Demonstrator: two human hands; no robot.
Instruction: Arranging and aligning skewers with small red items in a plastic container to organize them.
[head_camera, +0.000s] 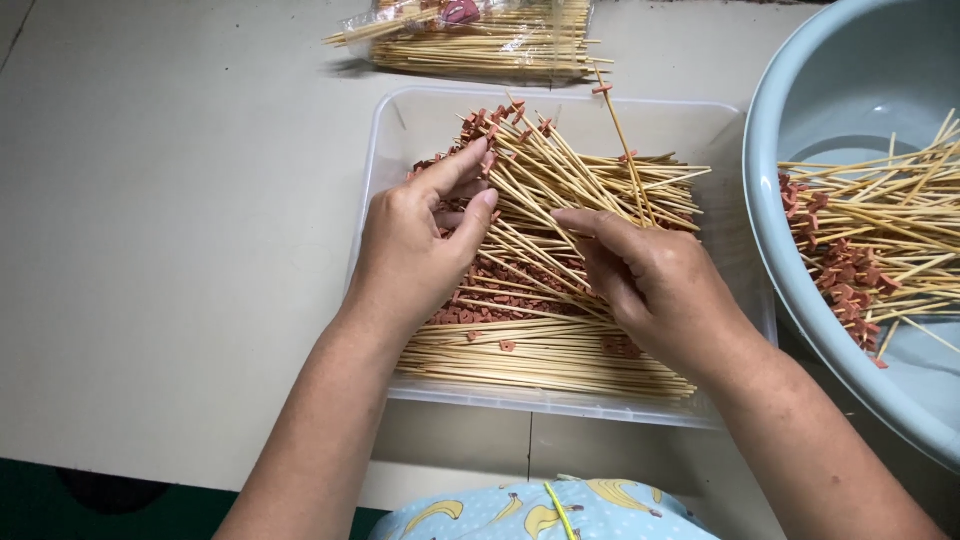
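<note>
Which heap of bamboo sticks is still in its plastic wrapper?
The bundle of sticks at the table's far edge; the sticks in the clear tray and the blue basin lie loose.

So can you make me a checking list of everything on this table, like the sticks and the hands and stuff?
Surface: pale table, plain and flat.
Job's things: clear plastic tray heaped with bamboo skewers and small reddish-brown pieces.
Clutter: clear bag of plain skewers behind the tray; pale blue basin at right with more skewers carrying reddish pieces.
Grips: left hand rests on the skewer heap, fingers bent; right hand pinches one thin skewer that angles upward.
Cables: nothing seen.
Surroundings: banana-print blue cloth at the bottom edge; dark floor at bottom left.
</note>
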